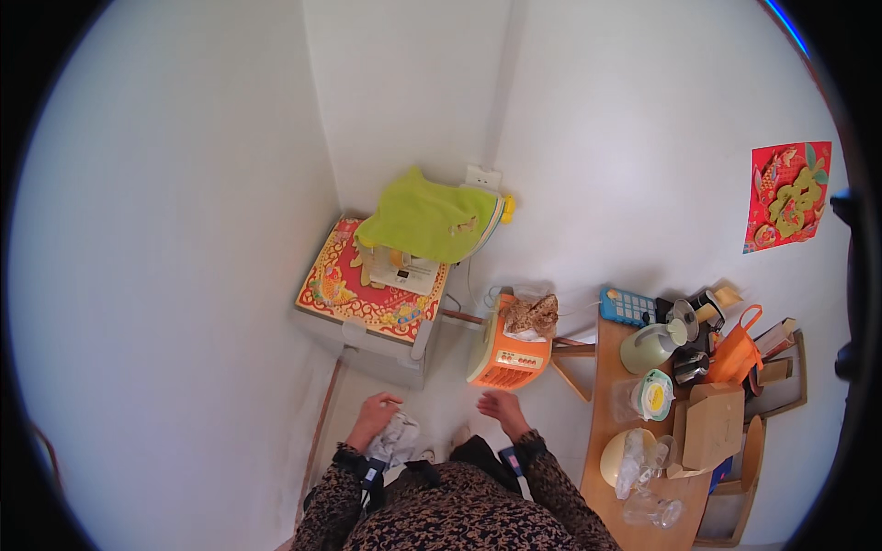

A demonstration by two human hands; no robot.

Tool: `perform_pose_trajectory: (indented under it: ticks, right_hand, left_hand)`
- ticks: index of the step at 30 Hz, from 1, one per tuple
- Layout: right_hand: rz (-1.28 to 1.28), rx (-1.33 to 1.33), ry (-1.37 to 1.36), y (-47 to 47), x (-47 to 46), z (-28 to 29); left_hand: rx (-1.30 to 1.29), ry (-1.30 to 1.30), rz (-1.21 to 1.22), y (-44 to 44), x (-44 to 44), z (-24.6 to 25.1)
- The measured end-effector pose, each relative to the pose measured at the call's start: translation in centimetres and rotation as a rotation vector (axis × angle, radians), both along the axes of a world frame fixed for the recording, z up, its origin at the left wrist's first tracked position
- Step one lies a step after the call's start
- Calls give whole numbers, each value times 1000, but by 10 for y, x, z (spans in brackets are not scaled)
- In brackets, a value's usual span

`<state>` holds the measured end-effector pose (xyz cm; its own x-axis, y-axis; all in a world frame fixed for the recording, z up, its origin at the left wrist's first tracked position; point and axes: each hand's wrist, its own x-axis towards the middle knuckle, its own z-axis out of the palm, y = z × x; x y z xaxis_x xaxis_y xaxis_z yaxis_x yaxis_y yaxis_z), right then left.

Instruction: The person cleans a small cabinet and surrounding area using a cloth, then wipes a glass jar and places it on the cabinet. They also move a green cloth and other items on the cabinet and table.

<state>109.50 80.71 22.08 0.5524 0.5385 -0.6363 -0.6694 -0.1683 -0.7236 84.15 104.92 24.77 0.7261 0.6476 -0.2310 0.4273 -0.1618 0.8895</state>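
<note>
My left hand (375, 417) is low in front of my body, its fingers bent. A crumpled whitish cloth or bag (397, 439) shows right beside and below its fingers; whether the hand grips it is hidden. My right hand (504, 411) hangs with loosely curved fingers, nothing visible in it, just short of an orange and cream space heater (513, 355). On the heater lies a bunched brown patterned cloth (532, 315). Ahead on the left stands a grey cabinet-like appliance (386, 358) with a red patterned cover (341, 268). A lime-green towel (431, 217) drapes over a white device (406, 275) on it.
At right, a wooden table (586, 475) carries a pale green jug (644, 348), a blue power strip (627, 307), an open cardboard box (710, 427), an orange bag (736, 355), a cream bowl (617, 460) and a clear container (651, 510). A wall socket (482, 178) is behind the towel.
</note>
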Motion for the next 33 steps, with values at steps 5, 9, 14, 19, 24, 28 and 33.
perform_pose_trajectory:
  ticks: [5,9,14,19,24,28,33]
  right_hand:
    - [104,141,-28,123,24,6]
    - [42,199,-42,196,64,-5]
    - [-134,245,-130,271,111,-43]
    - [-184,358,-475,322,157,-98]
    - [127,-127,-1114,318,173,-127]
    - [271,-263,-1213,312,153,-138]
    - [-106,-22,-776,327,142,-140]
  left_hand:
    - [18,-58,87,107,3,-5]
    - [-328,-263,213,164,25,17]
    - [-101,-40,86,236,48,43]
    - [-169,12,173,289,95,47]
    - [-352,52,174,334,156,44]
    - [-634,-104,61,364,198,23]
    - [-715,-30,-82,383,220,19]
